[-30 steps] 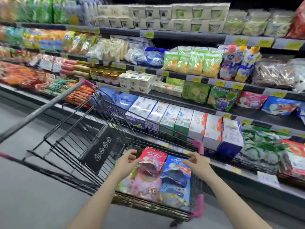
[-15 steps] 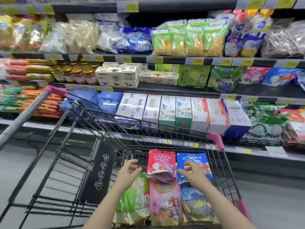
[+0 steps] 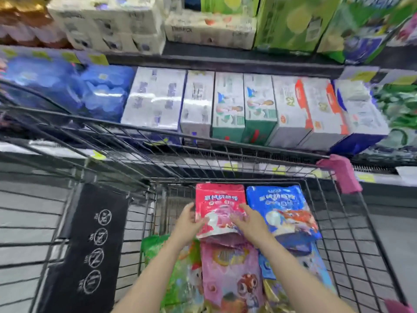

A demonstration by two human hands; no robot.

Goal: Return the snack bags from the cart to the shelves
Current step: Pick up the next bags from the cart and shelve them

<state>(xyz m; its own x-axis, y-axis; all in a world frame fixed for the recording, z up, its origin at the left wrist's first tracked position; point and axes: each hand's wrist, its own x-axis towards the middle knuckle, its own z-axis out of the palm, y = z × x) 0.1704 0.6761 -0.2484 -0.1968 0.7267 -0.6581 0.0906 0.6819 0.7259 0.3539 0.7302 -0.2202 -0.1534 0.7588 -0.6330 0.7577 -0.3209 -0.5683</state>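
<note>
The red bag (image 3: 217,211) lay atop the pile in the cart (image 3: 352,222), beside the blue bag (image 3: 282,211). Both hands flanked it: left hand (image 3: 187,224) at its edge, right hand (image 3: 250,222) on its face, fingers loosely spread, not yet gripping. Glossy film might slip, dragging the pink bag (image 3: 232,274) askew.

Both bare forearms rise from the bottom edge toward the frame's centre, converging, with the left hand (image 3: 188,223) and the right hand (image 3: 251,222) near each other, palms turned inward and fingers loosely extended, thumbs spread apart.
</note>
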